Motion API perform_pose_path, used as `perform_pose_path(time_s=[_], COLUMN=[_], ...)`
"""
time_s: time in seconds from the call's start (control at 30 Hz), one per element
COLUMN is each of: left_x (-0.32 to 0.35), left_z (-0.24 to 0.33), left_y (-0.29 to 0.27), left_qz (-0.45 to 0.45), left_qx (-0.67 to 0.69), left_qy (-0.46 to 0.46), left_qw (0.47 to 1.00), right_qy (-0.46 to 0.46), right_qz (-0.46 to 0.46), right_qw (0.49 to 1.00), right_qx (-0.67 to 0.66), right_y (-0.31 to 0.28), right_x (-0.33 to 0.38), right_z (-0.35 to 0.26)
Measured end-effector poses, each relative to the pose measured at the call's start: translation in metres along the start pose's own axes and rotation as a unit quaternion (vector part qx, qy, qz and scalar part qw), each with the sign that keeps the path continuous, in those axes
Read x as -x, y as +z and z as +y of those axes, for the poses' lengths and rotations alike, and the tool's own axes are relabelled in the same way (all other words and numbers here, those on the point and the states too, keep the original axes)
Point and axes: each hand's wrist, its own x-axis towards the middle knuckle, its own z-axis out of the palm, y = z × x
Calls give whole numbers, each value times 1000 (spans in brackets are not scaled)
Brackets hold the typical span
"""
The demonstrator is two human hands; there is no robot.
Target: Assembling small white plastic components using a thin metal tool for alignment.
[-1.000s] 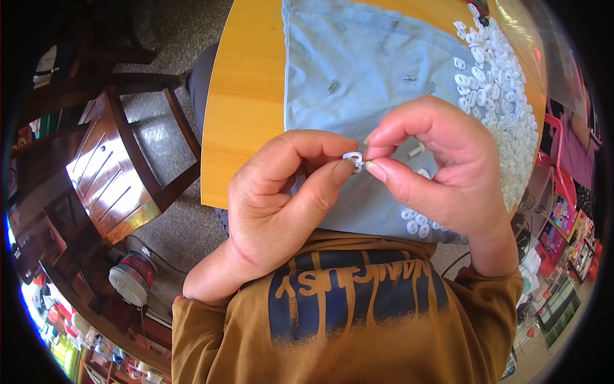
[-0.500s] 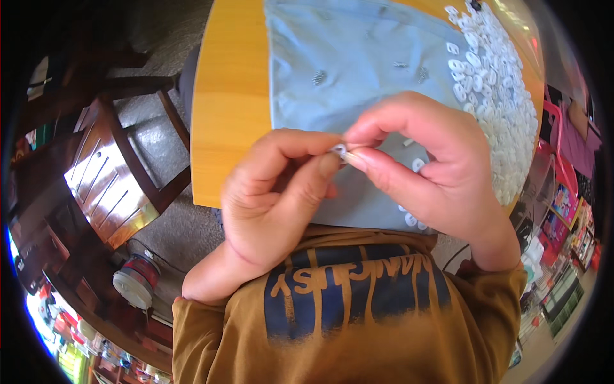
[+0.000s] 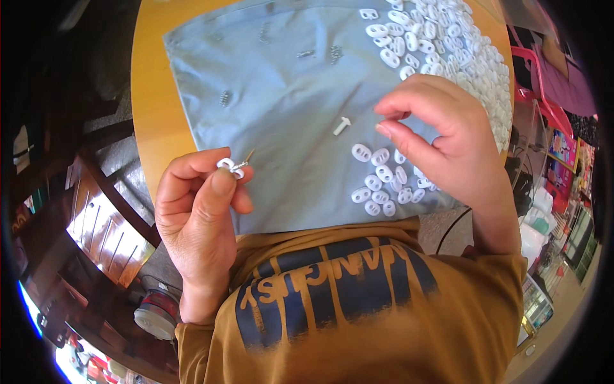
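Pinched between the thumb and fingers of my left hand is a white plastic oval piece with two holes. From its side stick out a small metal spring and a thin gold-coloured pin. My right hand hovers over the grey-blue cloth, thumb and forefinger apart, with nothing seen between them. A small white T-shaped plastic plunger lies on the cloth, left of the right fingertips. Below that hand sits a small group of white two-hole pieces.
Loose springs lie scattered on the cloth's far half. A large heap of white two-hole pieces covers the table's right side. The wooden table edge shows at left. Beyond it stands a wooden chair.
My hands, together half a second ago, have come apart. The left moved left with the white piece and spring; the right drew away and opened. My view has shifted over the table.
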Motion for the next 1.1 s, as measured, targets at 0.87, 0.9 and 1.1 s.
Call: perform_pose_path(time_s=[0.87,0.9,1.1], left_x=[19,18,13], left_z=[0,0,0], left_y=[16,17,18], left_qz=[-38,-48,-88], left_qx=[0,9,50], left_qy=[-42,-44,-46], left_qw=[998,998,994], right_qy=[-18,8,51], right_qz=[43,53,24], right_qw=[999,998,945], right_qx=[22,-33,-323], right_y=[37,38,41], right_x=[12,12,1], right_z=[-16,-18,-34])
